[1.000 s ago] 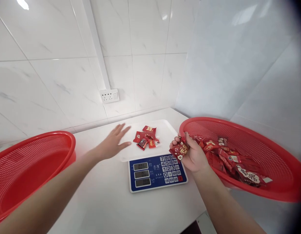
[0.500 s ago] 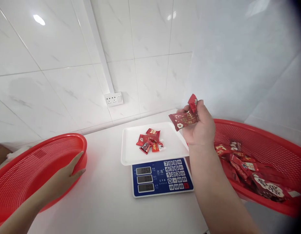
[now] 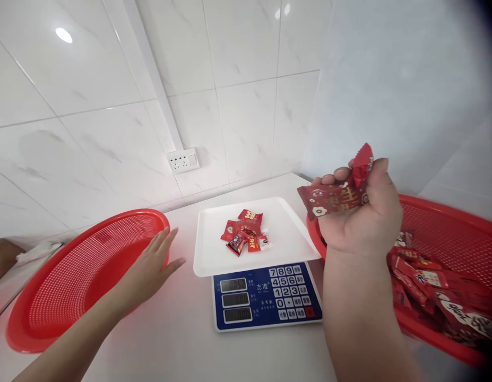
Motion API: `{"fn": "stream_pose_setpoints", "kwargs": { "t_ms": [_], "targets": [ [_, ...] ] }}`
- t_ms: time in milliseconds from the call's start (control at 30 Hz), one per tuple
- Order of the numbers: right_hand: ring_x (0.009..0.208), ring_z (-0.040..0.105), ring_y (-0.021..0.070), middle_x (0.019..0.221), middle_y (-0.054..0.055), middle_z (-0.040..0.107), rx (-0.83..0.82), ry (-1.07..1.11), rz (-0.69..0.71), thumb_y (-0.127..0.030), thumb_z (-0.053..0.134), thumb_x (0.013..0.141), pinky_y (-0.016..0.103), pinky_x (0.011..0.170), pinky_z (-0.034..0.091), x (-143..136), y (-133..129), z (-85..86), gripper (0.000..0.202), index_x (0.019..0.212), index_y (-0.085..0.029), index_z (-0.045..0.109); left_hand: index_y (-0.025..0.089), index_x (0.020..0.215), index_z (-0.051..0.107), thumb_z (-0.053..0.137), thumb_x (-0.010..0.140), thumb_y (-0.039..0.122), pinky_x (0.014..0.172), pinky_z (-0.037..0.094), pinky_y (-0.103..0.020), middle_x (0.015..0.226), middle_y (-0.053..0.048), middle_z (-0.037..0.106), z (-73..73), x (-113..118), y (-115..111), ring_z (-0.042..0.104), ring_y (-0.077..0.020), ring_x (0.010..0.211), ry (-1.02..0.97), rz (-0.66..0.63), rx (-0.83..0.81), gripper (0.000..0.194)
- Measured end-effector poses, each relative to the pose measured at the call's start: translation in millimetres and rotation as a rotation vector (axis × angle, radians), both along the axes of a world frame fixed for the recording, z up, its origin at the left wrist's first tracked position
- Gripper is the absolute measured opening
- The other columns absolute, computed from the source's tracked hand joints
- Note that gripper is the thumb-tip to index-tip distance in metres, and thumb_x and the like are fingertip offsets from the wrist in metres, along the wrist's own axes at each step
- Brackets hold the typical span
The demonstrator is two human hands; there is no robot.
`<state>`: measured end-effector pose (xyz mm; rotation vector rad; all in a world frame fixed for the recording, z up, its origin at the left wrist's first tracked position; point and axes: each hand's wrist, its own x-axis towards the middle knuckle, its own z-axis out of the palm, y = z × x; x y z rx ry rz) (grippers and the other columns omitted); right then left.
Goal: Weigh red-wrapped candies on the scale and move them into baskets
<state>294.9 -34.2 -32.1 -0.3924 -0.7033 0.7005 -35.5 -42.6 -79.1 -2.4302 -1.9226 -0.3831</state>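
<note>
My right hand (image 3: 357, 212), palm turned up, grips red candy packets (image 3: 333, 199) above the near-left rim of the right basket (image 3: 448, 212). One packet is dark red with gold characters; a brighter red one pokes up by the thumb. My left hand (image 3: 150, 270) holds nothing, its fingers stretched out along the right rim of the left red basket (image 3: 42, 297); whether it touches the rim I cannot tell. Between the hands, several small red-wrapped candies (image 3: 248, 231) lie in a pile on the white tray (image 3: 214, 260) of a blue digital scale (image 3: 265, 297).
The right basket holds many red snack packets (image 3: 437, 292). A white wall socket (image 3: 182, 160) sits on the tiled wall behind the white table (image 3: 182, 339). At the far left is a brown cardboard box (image 3: 2, 260).
My right hand has moved right with the packets, away from above the tray. My left hand and the left basket appear further right, and the view has shifted slightly.
</note>
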Motion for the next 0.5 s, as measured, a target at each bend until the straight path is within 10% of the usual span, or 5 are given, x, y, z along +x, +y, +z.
{"fn": "stream_pose_setpoints", "kwargs": {
  "t_ms": [233,500],
  "targets": [
    [0.063,0.062,0.0121,0.064,-0.005,0.059,-0.021,-0.046,0.012,-0.042,0.065,0.077,0.031,0.071,0.052,-10,-9,-0.7,0.021,0.068,-0.023,0.06,0.025,0.148,0.01,0.032,0.083,0.068,0.111,0.017,-0.052,0.156,-0.009,0.008,-3.3,114,52,0.002,-0.0305,0.142,-0.03,-0.44,-0.291,0.081],
    [0.065,0.064,0.0142,0.061,-0.004,0.06,-0.031,-0.099,-0.012,-0.043,0.066,0.076,0.03,0.065,0.053,-9,-9,-0.4,0.022,0.067,-0.023,0.061,0.027,0.13,0.046,0.047,0.079,0.064,0.096,0.038,-0.053,0.138,-0.011,0.044,-21.5,153,70,0.045,-0.0353,0.122,0.006,-0.494,-0.143,0.063]
  ]
}}
